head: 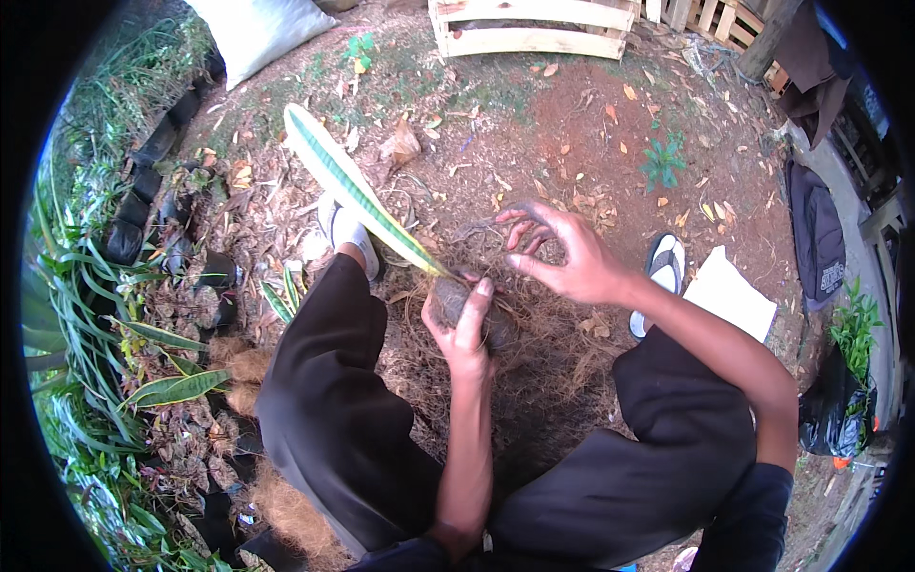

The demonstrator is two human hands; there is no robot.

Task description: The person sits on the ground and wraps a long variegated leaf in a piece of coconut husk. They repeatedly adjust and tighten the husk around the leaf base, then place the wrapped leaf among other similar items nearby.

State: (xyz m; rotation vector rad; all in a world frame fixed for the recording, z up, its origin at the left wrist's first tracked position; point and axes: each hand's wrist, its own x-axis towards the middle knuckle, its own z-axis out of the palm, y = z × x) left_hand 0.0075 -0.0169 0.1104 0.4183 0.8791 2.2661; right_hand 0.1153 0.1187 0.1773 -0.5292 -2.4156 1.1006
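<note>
My left hand (463, 322) grips a dark, fibre-covered root ball (450, 299), its thumb along the right side. A long snake plant leaf (357, 189), green with pale yellow edges, rises from the ball towards the upper left. Right of the ball, my right hand (547, 250) is raised with its fingers curled and apart, soil on the fingertips. Thin brown strands hang around the fingers; whether the hand pinches any of them is unclear. Beneath both hands lies a loose heap of brown coir fibre (565, 357) between my knees.
Several fibre-wrapped snake plants (179, 386) lie left of my leg, beside black plant bags (218, 270). A wooden pallet crate (532, 36) and a white sack (261, 32) stand ahead. A white sheet (729, 294) lies near my right sandal. Small plants grow from the leaf-strewn ground.
</note>
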